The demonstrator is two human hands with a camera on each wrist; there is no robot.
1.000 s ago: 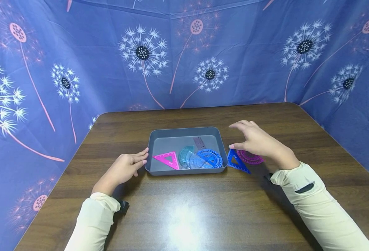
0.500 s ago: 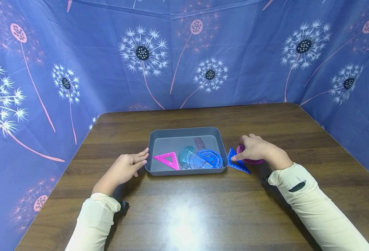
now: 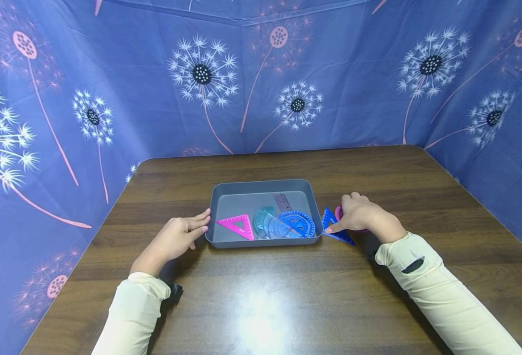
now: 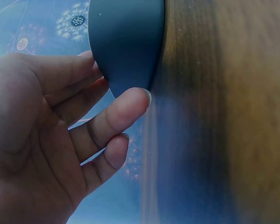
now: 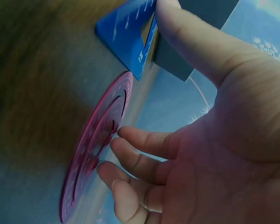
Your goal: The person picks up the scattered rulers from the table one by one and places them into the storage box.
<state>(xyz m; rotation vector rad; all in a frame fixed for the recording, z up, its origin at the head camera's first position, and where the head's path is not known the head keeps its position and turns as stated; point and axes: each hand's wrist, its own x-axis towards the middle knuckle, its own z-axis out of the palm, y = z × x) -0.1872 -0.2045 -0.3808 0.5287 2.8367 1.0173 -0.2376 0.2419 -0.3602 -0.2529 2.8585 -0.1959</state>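
Note:
My left hand (image 3: 172, 241) touches the left wall of a grey tray (image 3: 238, 203), its fingertips against the rim and outer side. At the tray's right, my right hand (image 3: 363, 217) is low over the table. Its thumb lies on a blue set square (image 5: 123, 32), which is flat beside the tray wall. The other fingertips touch a magenta protractor (image 5: 79, 158), mostly hidden under the hand in the head view. Inside the tray lie a pink set square (image 3: 248, 229), a teal protractor (image 3: 258, 221), a clear set square (image 3: 275, 229) and a blue protractor (image 3: 308, 225).
A small dark ruler (image 3: 282, 202) lies at the back right inside the tray. The wooden table (image 3: 190, 310) extends around the tray. Behind it hangs a blue cloth (image 3: 354, 74) printed with dandelions.
My right hand has come down from above the set square and protractor, and its thumb has moved left onto the blue set square. My left hand and the tray have not moved.

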